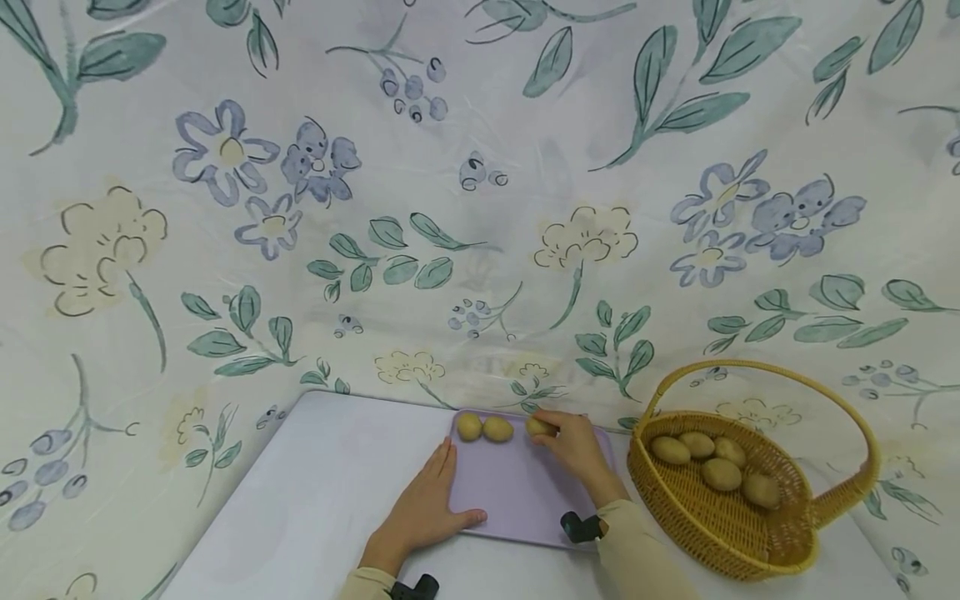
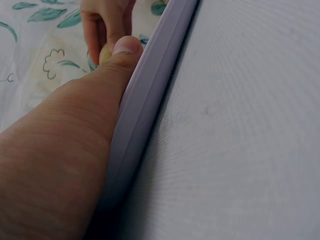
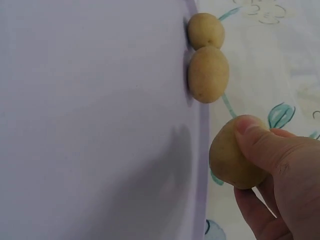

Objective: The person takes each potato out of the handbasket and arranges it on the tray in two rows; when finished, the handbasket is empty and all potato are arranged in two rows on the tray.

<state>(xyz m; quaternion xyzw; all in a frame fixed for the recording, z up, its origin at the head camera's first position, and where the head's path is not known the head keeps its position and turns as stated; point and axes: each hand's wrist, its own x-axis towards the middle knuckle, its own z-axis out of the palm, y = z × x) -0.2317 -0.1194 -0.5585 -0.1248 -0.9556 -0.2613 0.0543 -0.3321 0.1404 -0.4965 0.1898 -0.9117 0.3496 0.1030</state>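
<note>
Well, I see the right hand (image 1: 576,450) pinching one potato (image 1: 537,427) near the far rim of the tray (image 1: 502,492); two potatoes (image 1: 497,430) sit left of it; the left hand (image 1: 423,507), thumb spread, touches the tray's left side; the basket (image 1: 678,523) at right holds five more potatoes (image 1: 722,474).
</note>
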